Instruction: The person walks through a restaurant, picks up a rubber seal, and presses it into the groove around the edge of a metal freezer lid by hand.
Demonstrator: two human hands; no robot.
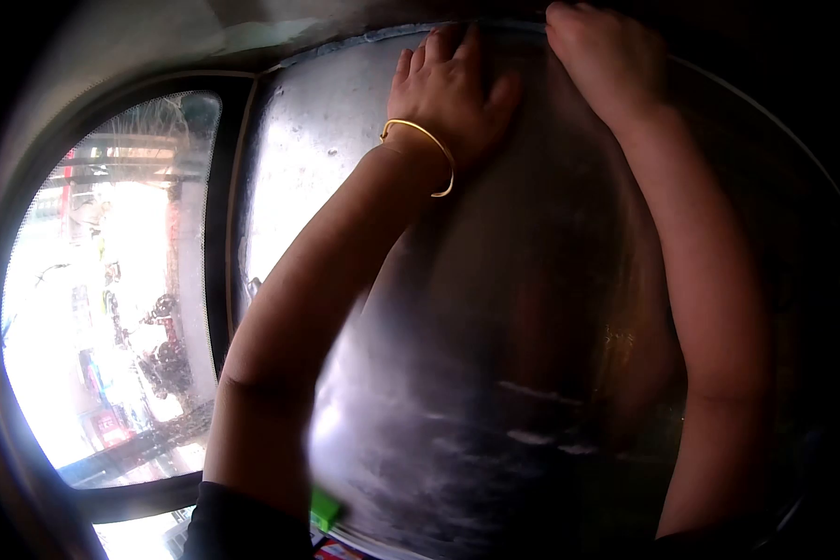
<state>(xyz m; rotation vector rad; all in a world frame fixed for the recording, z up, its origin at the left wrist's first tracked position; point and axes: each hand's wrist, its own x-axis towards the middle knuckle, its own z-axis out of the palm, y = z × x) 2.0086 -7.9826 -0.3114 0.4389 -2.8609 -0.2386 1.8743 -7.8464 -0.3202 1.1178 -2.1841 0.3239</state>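
A large curved glass pane point(523, 280), grey and dark with bright reflections, fills the middle of the head view. Against its upper part lies my left hand point(453, 93), palm down, fingers stretched toward the top edge and thumb apart. A gold bangle point(425, 133) is on that wrist. At the pane's top edge to the right, my right hand point(607, 56) is closed, its fingers curled in. What those fingers hold, if anything, is hidden. A pale, uneven strip point(373, 37) runs along the pane's upper edge, close to my left fingertips.
On the left is a smaller side window point(112, 280) in a black frame point(217, 233), with a bright, washed-out scene behind it. A green block-like object point(325, 510) sits at the pane's lower edge. Pale lining point(243, 37) curves overhead. The far right is very dark.
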